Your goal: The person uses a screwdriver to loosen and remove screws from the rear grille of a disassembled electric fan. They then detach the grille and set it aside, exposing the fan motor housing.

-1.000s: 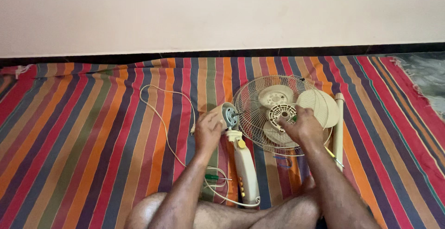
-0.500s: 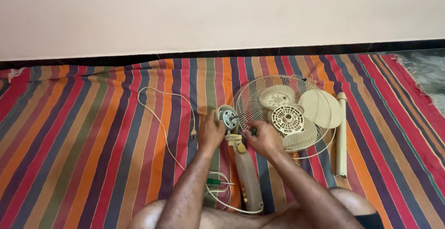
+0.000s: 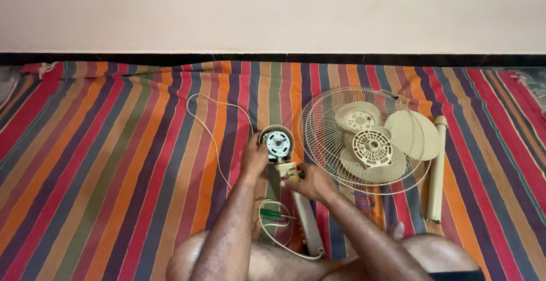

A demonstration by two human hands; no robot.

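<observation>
Plain cream wall [image 3: 273, 8] fills 12 o'clock. Dark skirting band [image 3: 170, 58] runs beneath it. Striped multicolour mat [image 3: 102, 161] covers floor from 9 to 3 o'clock. Grey floor patch [image 3: 537, 79] at 2 o'clock. Soft, even light.

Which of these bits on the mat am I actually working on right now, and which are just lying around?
In hand:
- fan motor head, held by left hand
- fan neck, gripped by right hand

Lying about:
- wire guard
- fan blades
- round vented cover
- cream tube
- green-handled screwdriver
- power cord
</observation>
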